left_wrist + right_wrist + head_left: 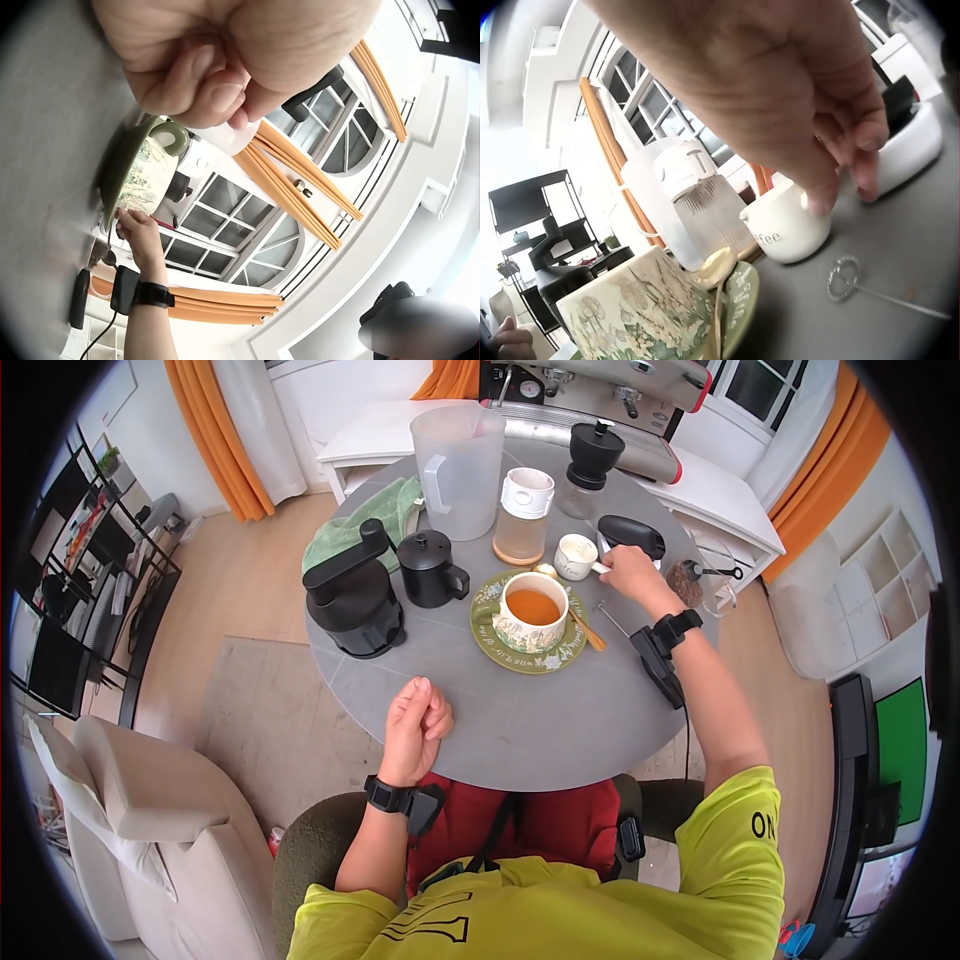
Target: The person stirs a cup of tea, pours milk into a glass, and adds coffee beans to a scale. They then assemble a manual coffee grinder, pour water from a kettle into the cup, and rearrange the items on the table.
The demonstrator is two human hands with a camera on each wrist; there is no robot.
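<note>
Jug (575,557), small, white and lettered, is upright low over the table (480,730), just right of the bottle (522,515); whether its base touches the table I cannot tell. The right hand (640,575) pinches its handle between thumb and fingers. The left hand (415,725) is at the table's near edge, palm turned up, fingers loosely curled with the thumb against them, holding nothing.

Nearest the jug, on the person's side, the cup (533,628) stands on a green plate (484,644), with orange-brown liquid in it. A spoon (590,637) with a golden handle lies on the plate beside the cup. A wire whisk (844,279) lies right of the plate. Beyond the right hand is a black-topped white object (632,536); farther right, a glass vessel (686,582) has brown contents.

The bottle is part full, with a white top. Behind it stand a tall translucent pitcher (460,475) and a black-topped grinder (595,460). To the left are a black pot (430,568), a black cranked device (355,605) and a green cloth (340,540).
</note>
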